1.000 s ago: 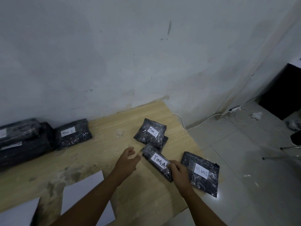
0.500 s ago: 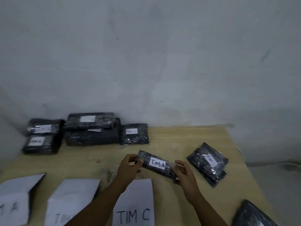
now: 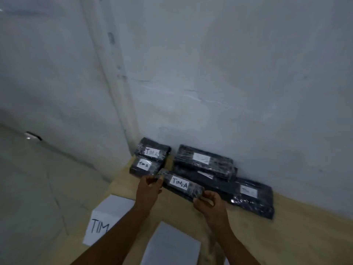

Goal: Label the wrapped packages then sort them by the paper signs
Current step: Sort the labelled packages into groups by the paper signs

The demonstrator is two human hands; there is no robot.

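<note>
A black wrapped package labelled "TIM A" (image 3: pixel 180 185) is held in the air between both hands. My left hand (image 3: pixel 149 190) grips its left end and my right hand (image 3: pixel 209 202) grips its right end. Just beyond it, by the wall, lie two small packages labelled TIM A, one (image 3: pixel 154 151) behind the other (image 3: pixel 145 166). To their right sits a stack of larger packages (image 3: pixel 204 161) and another labelled package (image 3: pixel 252 197). A white paper sign reading "TIM" (image 3: pixel 107 219) lies at the table's left corner, partly hidden by my left arm.
A second white sheet (image 3: pixel 172 247) lies between my forearms. The wooden table (image 3: pixel 298 236) runs along the grey wall; its left edge drops to the tiled floor (image 3: pixel 38 188). A wall corner stands behind the packages.
Both hands have carried the TIM A package leftward across the table to the two TIM A packages at the back left corner. The view has swung left with them.
</note>
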